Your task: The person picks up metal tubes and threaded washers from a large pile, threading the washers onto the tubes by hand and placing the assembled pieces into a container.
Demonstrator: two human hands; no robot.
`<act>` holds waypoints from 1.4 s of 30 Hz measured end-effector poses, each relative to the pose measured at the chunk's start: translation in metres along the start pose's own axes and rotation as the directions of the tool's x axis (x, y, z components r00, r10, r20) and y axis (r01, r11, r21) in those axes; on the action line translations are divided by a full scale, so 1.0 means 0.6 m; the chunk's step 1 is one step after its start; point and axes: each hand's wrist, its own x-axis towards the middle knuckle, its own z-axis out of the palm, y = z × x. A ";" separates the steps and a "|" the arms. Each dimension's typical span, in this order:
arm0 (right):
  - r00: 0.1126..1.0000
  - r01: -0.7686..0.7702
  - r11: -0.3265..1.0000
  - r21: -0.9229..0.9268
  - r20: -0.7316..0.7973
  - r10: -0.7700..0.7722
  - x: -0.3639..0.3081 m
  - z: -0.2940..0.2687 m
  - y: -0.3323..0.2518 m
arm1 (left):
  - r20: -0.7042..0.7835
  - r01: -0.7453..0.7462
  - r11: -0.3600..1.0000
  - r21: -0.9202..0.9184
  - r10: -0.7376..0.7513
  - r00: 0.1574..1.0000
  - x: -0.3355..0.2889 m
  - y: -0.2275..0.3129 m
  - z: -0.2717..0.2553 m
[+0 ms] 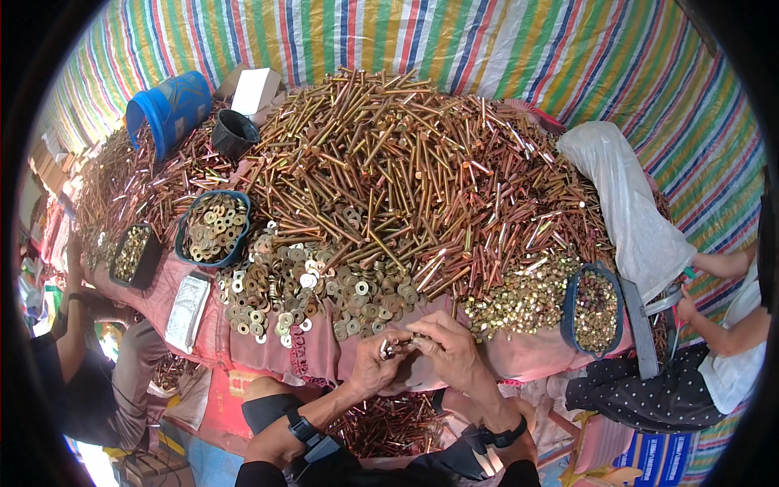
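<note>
My left hand (376,362) is closed round small shiny metal parts (387,350) whose ends show at the fingers. Right beside it, my right hand (451,352) has its fingertips pinched together against the left hand's fingers; what they grip is too small to make out. Both hands are over the near edge of a pink cloth (349,351). Just beyond them lie loose flat washers (369,296), and to the right is a heap of small brassy nuts (519,304). Behind these rises a big pile of long copper-coloured bolts (389,162).
Washers fill a blue basket (180,235); nuts fill another blue basket (569,316). A blue bucket (180,109) lies tipped beside a black pot (235,134). More bolts (393,426) lie below my hands. People sit at left and right; the right person's hand (688,307) is near a white sack (625,203).
</note>
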 end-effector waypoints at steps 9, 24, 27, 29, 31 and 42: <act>0.970 -0.234 0.963 0.135 -0.028 0.240 -0.008 0.010 0.009 | 0.051 0.050 0.998 -0.047 -0.048 0.998 -0.001 -0.001 -0.008; 0.996 0.020 1.000 -0.020 -0.082 -0.021 -0.007 0.014 0.011 | 0.055 0.061 0.993 -0.097 -0.056 0.997 0.000 0.001 -0.006; 0.982 -0.177 0.983 0.049 -0.055 0.180 -0.009 0.010 0.003 | 0.066 0.000 0.993 -0.121 0.008 0.998 0.003 0.001 -0.006; 0.979 -0.190 0.971 0.144 -0.049 0.199 -0.010 0.010 0.000 | 0.071 0.015 0.994 -0.110 -0.008 0.997 0.003 0.004 -0.008; 0.997 -0.038 0.999 0.008 -0.070 0.038 -0.010 0.010 0.000 | 0.098 0.075 0.995 -0.070 -0.068 0.993 0.002 0.007 -0.011; 0.857 -0.509 0.859 0.059 0.137 0.498 -0.006 -0.057 0.030 | -0.034 0.189 0.961 -0.200 -0.200 0.979 0.001 0.035 0.000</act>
